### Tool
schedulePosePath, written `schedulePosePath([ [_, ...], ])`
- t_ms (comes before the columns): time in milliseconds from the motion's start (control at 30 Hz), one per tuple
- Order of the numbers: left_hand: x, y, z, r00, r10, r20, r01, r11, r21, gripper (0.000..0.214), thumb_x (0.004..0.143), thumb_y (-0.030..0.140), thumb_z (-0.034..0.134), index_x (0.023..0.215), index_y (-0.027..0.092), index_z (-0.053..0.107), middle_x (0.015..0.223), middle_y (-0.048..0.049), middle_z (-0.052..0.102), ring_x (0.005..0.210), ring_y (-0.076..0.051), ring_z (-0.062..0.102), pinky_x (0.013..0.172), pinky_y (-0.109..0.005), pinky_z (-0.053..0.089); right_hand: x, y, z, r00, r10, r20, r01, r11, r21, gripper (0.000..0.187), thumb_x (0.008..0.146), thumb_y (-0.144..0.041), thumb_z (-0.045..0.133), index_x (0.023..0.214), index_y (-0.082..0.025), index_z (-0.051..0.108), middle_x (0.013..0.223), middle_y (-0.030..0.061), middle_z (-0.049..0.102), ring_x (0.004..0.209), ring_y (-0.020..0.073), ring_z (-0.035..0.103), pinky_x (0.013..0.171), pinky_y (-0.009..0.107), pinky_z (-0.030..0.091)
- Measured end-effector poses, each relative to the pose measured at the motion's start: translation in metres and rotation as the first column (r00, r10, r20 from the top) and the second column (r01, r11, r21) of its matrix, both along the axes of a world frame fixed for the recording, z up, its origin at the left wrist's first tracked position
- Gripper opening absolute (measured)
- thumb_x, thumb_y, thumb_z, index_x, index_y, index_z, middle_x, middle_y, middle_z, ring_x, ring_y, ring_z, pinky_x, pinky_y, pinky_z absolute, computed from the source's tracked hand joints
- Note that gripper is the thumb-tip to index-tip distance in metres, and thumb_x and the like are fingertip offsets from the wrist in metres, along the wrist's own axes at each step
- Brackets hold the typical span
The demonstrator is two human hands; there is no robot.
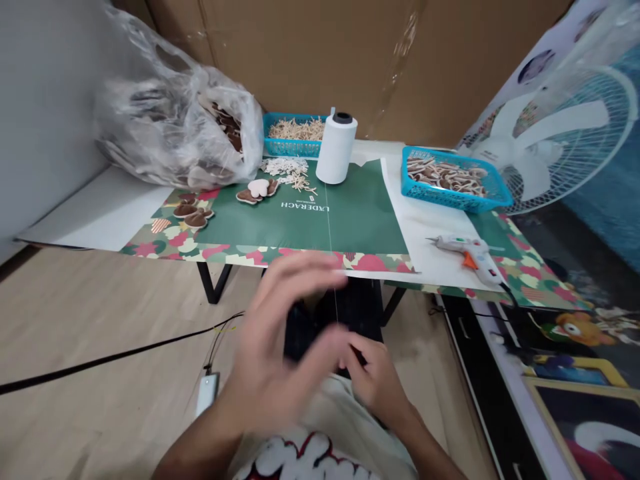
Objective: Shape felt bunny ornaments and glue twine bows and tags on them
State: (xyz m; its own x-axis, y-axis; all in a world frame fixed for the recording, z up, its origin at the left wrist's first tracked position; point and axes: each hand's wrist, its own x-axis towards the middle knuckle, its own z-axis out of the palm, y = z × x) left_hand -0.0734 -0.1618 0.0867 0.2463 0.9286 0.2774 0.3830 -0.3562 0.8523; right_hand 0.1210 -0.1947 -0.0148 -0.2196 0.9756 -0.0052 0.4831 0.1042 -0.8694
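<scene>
White cone (334,155) with thread (329,220) paid out; no pieces visible on it, looks early.
From here: plastic bag (175,127) left of cone, blue basket (450,199) right; in front, left hand (275,340) blurred, fingers spread, nothing visibly held; right hand (374,379) curled, can't tell its grip; brown pieces (197,219) loose, left of cone; thread stretches from cone toward the hands.

A person before us wears a pale cream shirt (345,403), its front bearing fat, rounded white lettering (295,457) edged in red and near-black, the words impossible to make out. Dark cloth (299,333), apparently trousers, shows just beyond the shirt. Bare forearms (205,437) flank the shirt on either side, ending in a bare left hand (285,353), its outline blurred, and a bare, slimmer-looking right hand (377,380).
</scene>
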Motion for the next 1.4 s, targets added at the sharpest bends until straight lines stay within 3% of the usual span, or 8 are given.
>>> schedulePosePath([
  [200,0.027,0.037,-0.067,0.803,0.166,0.572,0.28,0.742,-0.609,0.032,0.083,0.055,0.079,0.09,0.024,0.083,0.076,-0.0069,0.074,0.067,-0.02,0.067,0.068,-0.036,0.055,0.0,-0.014,0.011,1.0,0.0,0.005,-0.001,0.994,0.111,0.025,0.103,-0.034,0.054,0.103,-0.03,0.078,0.085,0.0053,0.079,0.074,0.0255,0.073,0.073,0.04,0.056],
  [467,0.015,0.056,-0.074,0.695,0.374,0.614,0.136,0.77,-0.623,0.03,0.068,0.046,0.091,0.075,0.02,0.079,0.062,-0.0004,0.063,0.058,-0.012,0.056,0.057,-0.026,0.045,0.058,-0.035,0.035,0.873,0.472,-0.126,-0.485,0.808,-0.336,0.021,0.097,-0.027,0.064,0.085,-0.029,0.082,0.084,-0.001,0.081,0.076,0.0205,0.075,0.07,0.03,0.056],
  [633,0.025,0.031,-0.076,0.768,0.26,0.585,0.226,0.745,-0.628,0.029,0.074,0.05,0.087,0.08,0.021,0.081,0.062,-0.0025,0.066,0.058,-0.014,0.058,0.058,-0.027,0.044,0.052,0.027,0.035,0.947,-0.166,-0.273,0.099,0.965,-0.242,0.045,0.103,-0.058,0.054,0.131,-0.028,0.072,0.133,0.0099,0.075,0.117,0.0257,0.073,0.097,0.041,0.058],
  [867,-0.013,0.0,-0.075,0.931,-0.156,0.329,0.332,0.736,-0.59,0.023,0.093,0.047,0.071,0.09,0.029,0.084,0.091,-0.0067,0.08,0.086,-0.024,0.073,0.081,-0.035,0.054,-0.037,0.061,0.022,0.634,-0.254,-0.73,-0.104,0.908,-0.406,0.045,0.089,-0.068,0.069,0.087,-0.024,0.068,0.07,-0.0005,0.065,0.063,0.0154,0.063,0.063,0.029,0.054],
  [1000,-0.073,0.091,-0.05,0.979,0.203,-0.038,-0.206,0.95,-0.235,0.026,0.095,0.045,0.064,0.09,0.027,0.082,0.089,-0.0057,0.077,0.088,-0.026,0.071,0.079,-0.034,0.055,-0.029,0.029,0.013,0.848,-0.276,-0.452,0.117,0.93,-0.348,0.045,0.098,-0.068,0.052,0.083,-0.028,0.064,0.052,-0.0069,0.032,0.043,0.0139,0.03,0.042,0.028,0.024],
  [1067,-0.095,0.16,-0.042,0.855,0.497,-0.15,-0.48,0.867,0.134,0.02,0.091,0.034,0.062,0.093,0.022,0.078,0.097,-0.0096,0.074,0.094,-0.028,0.069,0.086,-0.037,0.054,-0.016,0.016,0.012,0.953,-0.215,-0.215,0.182,0.969,-0.166,0.037,0.102,-0.061,0.048,0.087,-0.032,0.068,0.053,-0.0029,0.043,0.045,0.0188,0.041,0.044,0.033,0.032],
  [1233,-0.118,0.287,-0.043,0.858,0.334,-0.39,-0.27,0.94,0.211,0.021,0.062,0.018,0.073,0.083,0.019,0.075,0.098,-0.0126,0.073,0.101,-0.033,0.067,0.097,-0.042,0.051,0.007,0.007,0.022,0.953,-0.302,-0.014,0.299,0.939,0.167,0.017,0.1,-0.048,0.051,0.105,-0.045,0.067,0.083,0.0015,0.076,0.06,0.0286,0.067,0.058,0.044,0.052],
  [1400,-0.115,0.312,-0.036,0.872,0.213,-0.441,-0.141,0.971,0.191,0.015,0.065,0.021,0.07,0.079,0.02,0.074,0.076,-0.0063,0.067,0.076,-0.025,0.064,0.082,-0.035,0.052,0.025,0.05,0.046,0.902,-0.414,0.123,0.377,0.894,0.241,0.02,0.102,-0.049,0.05,0.113,-0.046,0.066,0.086,0.0025,0.076,0.066,0.0282,0.069,0.064,0.044,0.053],
])
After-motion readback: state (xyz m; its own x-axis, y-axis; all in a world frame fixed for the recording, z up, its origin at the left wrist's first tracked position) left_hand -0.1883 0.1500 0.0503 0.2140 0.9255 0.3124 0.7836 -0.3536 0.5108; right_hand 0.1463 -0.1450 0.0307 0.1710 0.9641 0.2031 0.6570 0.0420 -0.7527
